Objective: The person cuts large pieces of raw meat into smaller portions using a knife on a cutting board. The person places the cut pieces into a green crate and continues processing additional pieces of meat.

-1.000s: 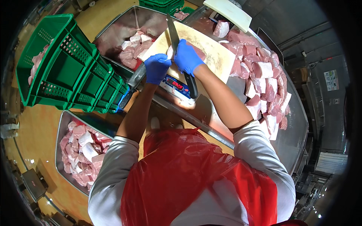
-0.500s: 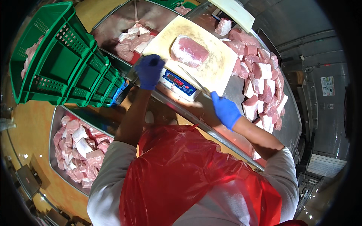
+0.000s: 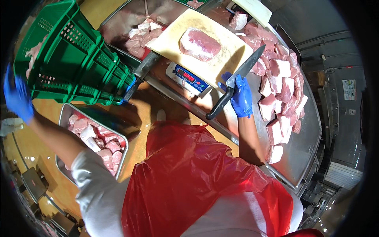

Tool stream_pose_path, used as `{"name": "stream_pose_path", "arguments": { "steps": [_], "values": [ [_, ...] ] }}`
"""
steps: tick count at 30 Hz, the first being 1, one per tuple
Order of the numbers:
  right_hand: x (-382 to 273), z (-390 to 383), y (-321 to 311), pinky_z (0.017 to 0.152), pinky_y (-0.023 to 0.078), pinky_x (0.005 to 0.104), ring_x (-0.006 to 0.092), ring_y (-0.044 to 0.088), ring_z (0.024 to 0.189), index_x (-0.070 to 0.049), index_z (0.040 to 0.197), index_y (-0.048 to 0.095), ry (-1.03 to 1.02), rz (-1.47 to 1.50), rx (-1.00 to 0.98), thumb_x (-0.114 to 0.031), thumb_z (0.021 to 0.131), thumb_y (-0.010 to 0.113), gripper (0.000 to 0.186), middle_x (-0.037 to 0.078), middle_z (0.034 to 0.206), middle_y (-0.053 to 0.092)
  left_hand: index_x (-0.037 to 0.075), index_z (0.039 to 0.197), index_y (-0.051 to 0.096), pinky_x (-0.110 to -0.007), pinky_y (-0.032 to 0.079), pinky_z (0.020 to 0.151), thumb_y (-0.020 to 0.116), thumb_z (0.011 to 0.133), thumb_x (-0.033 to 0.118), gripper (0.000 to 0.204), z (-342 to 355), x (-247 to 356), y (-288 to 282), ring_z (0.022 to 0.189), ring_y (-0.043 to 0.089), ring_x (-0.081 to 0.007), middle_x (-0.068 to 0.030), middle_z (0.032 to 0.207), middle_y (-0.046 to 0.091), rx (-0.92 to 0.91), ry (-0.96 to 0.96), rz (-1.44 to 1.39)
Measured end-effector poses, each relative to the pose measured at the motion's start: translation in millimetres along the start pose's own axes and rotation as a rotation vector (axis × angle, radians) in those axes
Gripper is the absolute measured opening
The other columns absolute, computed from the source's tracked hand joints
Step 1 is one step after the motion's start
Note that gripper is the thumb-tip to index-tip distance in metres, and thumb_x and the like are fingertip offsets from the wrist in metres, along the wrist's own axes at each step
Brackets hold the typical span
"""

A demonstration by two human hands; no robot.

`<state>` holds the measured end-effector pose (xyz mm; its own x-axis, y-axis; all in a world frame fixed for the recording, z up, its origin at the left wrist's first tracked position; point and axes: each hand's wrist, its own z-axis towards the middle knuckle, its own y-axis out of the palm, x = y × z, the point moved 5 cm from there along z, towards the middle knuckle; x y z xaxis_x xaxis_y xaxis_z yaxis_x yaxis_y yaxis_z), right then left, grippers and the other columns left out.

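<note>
My right hand [image 3: 242,98], in a blue glove, grips a knife [image 3: 249,62] beside the near right edge of a cutting board [image 3: 166,43]. Its dark blade points up and to the right, and its black handle sticks out toward me. One large pale pink piece of meat [image 3: 200,44] lies on the board. Partly beneath the board's near edge sits a small digital scale [image 3: 189,80] with a lit red display. Far out to the left, my gloved left hand [image 3: 19,96] is raised beside a stack of green crates [image 3: 63,51], its fingers stretched and holding nothing visible.
Many cut meat chunks [image 3: 282,91] cover the steel table [image 3: 304,138] on the right. More lie in a metal bin [image 3: 112,29] behind the board and in a metal tub [image 3: 123,158] at lower left. A white board [image 3: 256,12] stands at the back.
My left hand has swung from beside the scale to the far left by the crates. My right hand has turned the knife, so its blade now points up and right instead of across the board.
</note>
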<state>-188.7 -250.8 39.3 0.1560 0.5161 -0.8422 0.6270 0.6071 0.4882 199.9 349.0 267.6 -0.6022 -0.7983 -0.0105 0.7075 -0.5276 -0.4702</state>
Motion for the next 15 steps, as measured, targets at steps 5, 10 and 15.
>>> {"name": "stream_pose_path", "arguments": {
  "steps": [5, 10, 15],
  "values": [
    [29, 59, 38, 0.084, 0.060, 0.0528, 0.0289, 0.065, 0.097, -0.009, 0.118, 0.054, 0.029, 0.122, -0.033, -0.027, 0.102, 0.058, 0.024, 0.010, 0.104, 0.063, -0.004, 0.106, 0.070, -0.031, 0.056, 0.080, 0.051, 0.093, -0.009, 0.024, -180, 139, 16, 0.087, 0.067, -0.0178, -0.0113, 0.102, 0.072, -0.003, -0.565, -0.605],
    [-54, 125, 175, 0.072, 0.058, 0.0436, 0.0266, 0.064, 0.082, -0.006, 0.114, 0.055, -0.449, 0.230, -0.251, -0.017, 0.104, 0.054, 0.016, 0.010, 0.094, 0.062, -0.002, 0.106, 0.071, -0.028, 0.054, 0.080, 0.053, 0.092, -0.010, 0.025, -180, 197, 46, 0.086, 0.067, -0.0150, -0.0095, 0.101, 0.071, -0.076, -0.768, -0.792],
    [-235, 46, 197, 0.106, 0.045, 0.0539, 0.0376, 0.062, 0.112, 0.004, 0.106, 0.062, -0.739, 0.062, -0.272, -0.025, 0.105, 0.049, 0.031, 0.024, 0.120, 0.062, -0.002, 0.105, 0.071, -0.026, 0.053, 0.079, 0.053, 0.091, -0.010, 0.024, -144, 222, 71, 0.085, 0.066, -0.0125, -0.0078, 0.099, 0.071, -0.201, -0.711, -0.907]
  ]
}}
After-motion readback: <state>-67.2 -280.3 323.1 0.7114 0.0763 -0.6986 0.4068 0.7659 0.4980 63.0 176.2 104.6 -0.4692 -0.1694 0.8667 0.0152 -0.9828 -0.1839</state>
